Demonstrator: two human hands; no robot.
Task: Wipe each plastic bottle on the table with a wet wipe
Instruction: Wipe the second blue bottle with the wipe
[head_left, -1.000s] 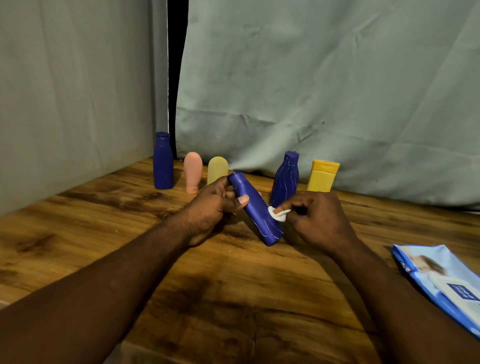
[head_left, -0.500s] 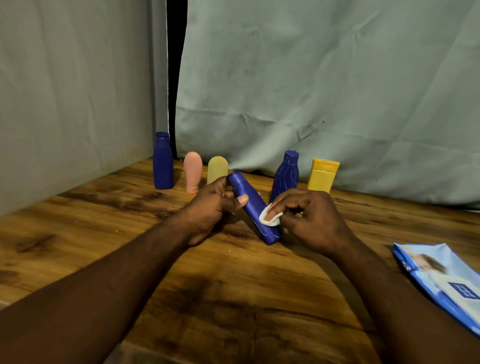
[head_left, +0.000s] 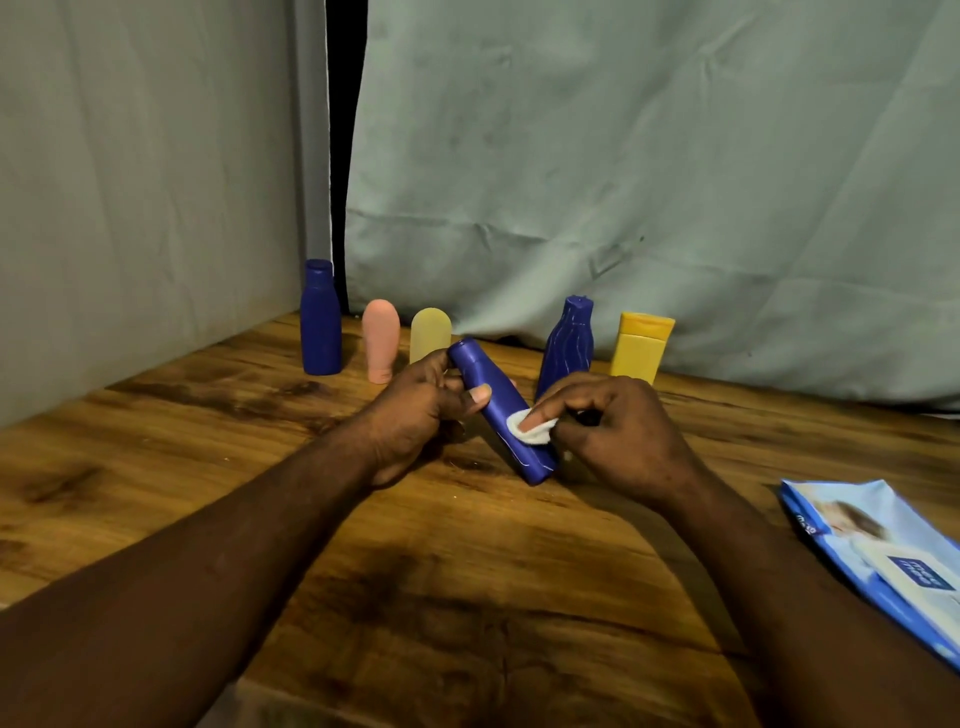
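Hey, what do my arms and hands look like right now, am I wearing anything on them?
The left hand and right hand are bare: no gloves, and no rings or watch that I can see. Both forearms are uncovered as far as the picture shows, with no sleeve in view.

Left forearm (head_left: 223, 561) and right forearm (head_left: 789, 582) bare along the whole visible length, lean and long. Left hand (head_left: 415, 415) and right hand (head_left: 623, 426) likewise uncovered, fingers thick, knuckles creased. Nails short and rounded, plainest on the left thumbnail (head_left: 481, 393).
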